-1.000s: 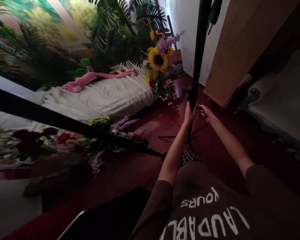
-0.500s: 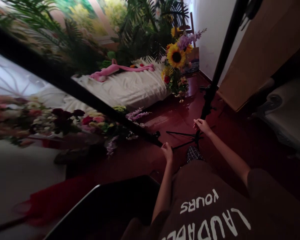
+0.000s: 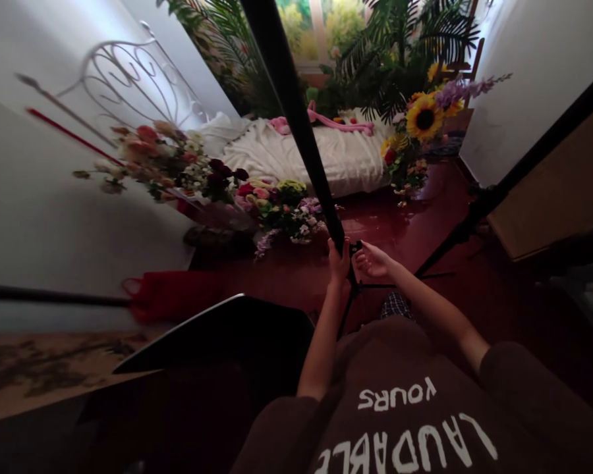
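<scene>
Standing on the glossy dark-red floor (image 3: pixel 395 217), the long black tubular pole (image 3: pixel 301 122) slants before the person — the bare left hand (image 3: pixel 338 263) wraps it, seemingly for steadiness, while the right hand (image 3: pixel 374 261), fingers curled, pinches its small black side knob (image 3: pixel 356 247).

A dark brown short-sleeved shirt (image 3: pixel 390 352) bears white capitals (image 3: pixel 398 394) reading "LAUDABLE YOURS" above dark checked cloth (image 3: pixel 396 305).

The pole (image 3: pixel 301 125) looks smooth and matt, the floor (image 3: pixel 400 220) glossy, the cloth (image 3: pixel 348 161) creased.
</scene>
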A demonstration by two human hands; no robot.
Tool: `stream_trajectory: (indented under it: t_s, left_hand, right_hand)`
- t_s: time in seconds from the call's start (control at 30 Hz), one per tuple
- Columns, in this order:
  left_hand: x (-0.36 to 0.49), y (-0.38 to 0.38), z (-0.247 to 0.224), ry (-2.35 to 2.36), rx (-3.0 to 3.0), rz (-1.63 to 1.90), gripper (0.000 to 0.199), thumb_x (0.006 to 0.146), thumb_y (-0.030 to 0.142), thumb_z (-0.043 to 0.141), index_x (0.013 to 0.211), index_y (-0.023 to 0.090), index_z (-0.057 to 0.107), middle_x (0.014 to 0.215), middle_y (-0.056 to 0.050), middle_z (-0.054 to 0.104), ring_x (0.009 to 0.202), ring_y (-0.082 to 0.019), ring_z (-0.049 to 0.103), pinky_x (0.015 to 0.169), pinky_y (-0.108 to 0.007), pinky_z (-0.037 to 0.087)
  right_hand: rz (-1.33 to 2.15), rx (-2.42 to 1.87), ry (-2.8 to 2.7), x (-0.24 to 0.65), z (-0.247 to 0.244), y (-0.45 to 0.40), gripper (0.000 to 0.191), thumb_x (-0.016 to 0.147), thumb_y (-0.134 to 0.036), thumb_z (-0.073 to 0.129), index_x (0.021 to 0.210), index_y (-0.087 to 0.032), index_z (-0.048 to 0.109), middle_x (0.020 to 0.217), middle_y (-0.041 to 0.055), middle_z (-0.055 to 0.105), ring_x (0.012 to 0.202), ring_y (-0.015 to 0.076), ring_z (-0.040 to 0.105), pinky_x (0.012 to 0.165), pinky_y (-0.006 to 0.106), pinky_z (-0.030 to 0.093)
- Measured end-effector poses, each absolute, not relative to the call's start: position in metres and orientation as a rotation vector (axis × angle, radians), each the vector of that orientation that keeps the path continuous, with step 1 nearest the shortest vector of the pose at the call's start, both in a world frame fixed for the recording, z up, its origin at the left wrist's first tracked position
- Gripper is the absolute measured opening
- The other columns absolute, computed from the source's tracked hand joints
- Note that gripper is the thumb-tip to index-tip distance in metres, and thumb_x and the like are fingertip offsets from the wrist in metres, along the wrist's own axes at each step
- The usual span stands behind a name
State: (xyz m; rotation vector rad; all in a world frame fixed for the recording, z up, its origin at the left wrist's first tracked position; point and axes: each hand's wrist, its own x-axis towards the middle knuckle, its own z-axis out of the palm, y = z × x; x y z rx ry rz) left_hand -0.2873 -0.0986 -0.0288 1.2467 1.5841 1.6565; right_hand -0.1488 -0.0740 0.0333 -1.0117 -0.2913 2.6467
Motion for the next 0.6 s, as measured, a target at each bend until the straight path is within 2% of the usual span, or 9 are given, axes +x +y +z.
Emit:
stream_trajectory:
  t_s: [0.13, 0.23, 0.33, 0.4, 0.5, 0.53, 0.6]
  left_hand:
    - [-0.289, -0.093, -0.038, 1.622, 1.257, 1.688, 0.049, 0.084, 0.064, 0.05, 0.1, 0.018, 0.051, 0.088, -0.004, 0.06, 0.079, -0.014, 0.059, 0.075, -0.025, 0.047]
    - [-0.287, -0.092, -0.043, 1.636, 1.236, 1.716, 0.049, 0.084, 0.065, 0.049, 0.098, 0.019, 0.05, 0.085, -0.003, 0.058, 0.075, -0.013, 0.057, 0.072, -0.025, 0.046]
    - [-0.286, -0.092, -0.044, 1.634, 1.228, 1.719, 0.049, 0.084, 0.065, 0.049, 0.1, 0.019, 0.05, 0.083, -0.003, 0.058, 0.075, -0.013, 0.058, 0.071, -0.025, 0.047]
    - [-0.287, -0.092, -0.043, 1.632, 1.231, 1.714, 0.05, 0.084, 0.065, 0.049, 0.101, 0.018, 0.051, 0.083, -0.003, 0.059, 0.074, -0.013, 0.058, 0.071, -0.025, 0.047]
    - [-0.288, -0.092, -0.042, 1.627, 1.233, 1.709, 0.051, 0.083, 0.065, 0.051, 0.102, 0.018, 0.053, 0.081, -0.003, 0.059, 0.071, -0.013, 0.058, 0.068, -0.025, 0.048]
    - [-0.288, -0.093, -0.041, 1.625, 1.23, 1.711, 0.051, 0.083, 0.065, 0.051, 0.103, 0.018, 0.053, 0.08, -0.003, 0.06, 0.069, -0.013, 0.058, 0.067, -0.025, 0.048]
    - [-0.288, -0.093, -0.042, 1.62, 1.216, 1.721, 0.051, 0.083, 0.063, 0.052, 0.104, 0.017, 0.054, 0.081, -0.004, 0.061, 0.069, -0.014, 0.059, 0.067, -0.025, 0.049]
  right_hand:
    - [2.683, -0.81, -0.058, -0.156, 0.044, -0.06, 0.041, 0.102, -0.033, 0.031, 0.063, -0.021, 0.033, 0.044, -0.0077, 0.038, 0.037, 0.0047, 0.035, 0.035, 0.008, 0.031]
    - [2.69, -0.853, -0.202, -0.157, 0.045, -0.053, 0.036, 0.101, -0.025, 0.029, 0.067, -0.02, 0.04, 0.047, -0.0076, 0.04, 0.037, 0.0035, 0.033, 0.034, 0.007, 0.027]
    - [2.599, -1.021, -0.671, -0.157, 0.043, -0.052, 0.03, 0.098, -0.02, 0.033, 0.072, -0.017, 0.048, 0.051, -0.006, 0.045, 0.039, 0.004, 0.035, 0.035, 0.009, 0.027]
    - [2.343, -1.209, -1.168, -0.156, 0.039, -0.053, 0.022, 0.094, -0.019, 0.043, 0.074, -0.017, 0.052, 0.055, -0.0038, 0.051, 0.043, 0.0056, 0.041, 0.039, 0.013, 0.033]
    - [1.639, -1.378, -1.856, -0.148, 0.035, -0.057, 0.007, 0.082, -0.018, 0.062, 0.077, -0.018, 0.057, 0.067, 0.0004, 0.06, 0.057, 0.0102, 0.054, 0.052, 0.018, 0.044]
    - [1.445, -1.361, -1.992, -0.145, 0.035, -0.058, 0.008, 0.078, -0.017, 0.067, 0.081, -0.018, 0.059, 0.074, 0.0018, 0.063, 0.063, 0.0118, 0.057, 0.058, 0.02, 0.046]
    - [1.253, -1.229, -2.118, -0.142, 0.036, -0.058, 0.03, 0.072, -0.019, 0.074, 0.099, -0.018, 0.06, 0.093, 0.0055, 0.067, 0.078, 0.0149, 0.062, 0.068, 0.024, 0.051]
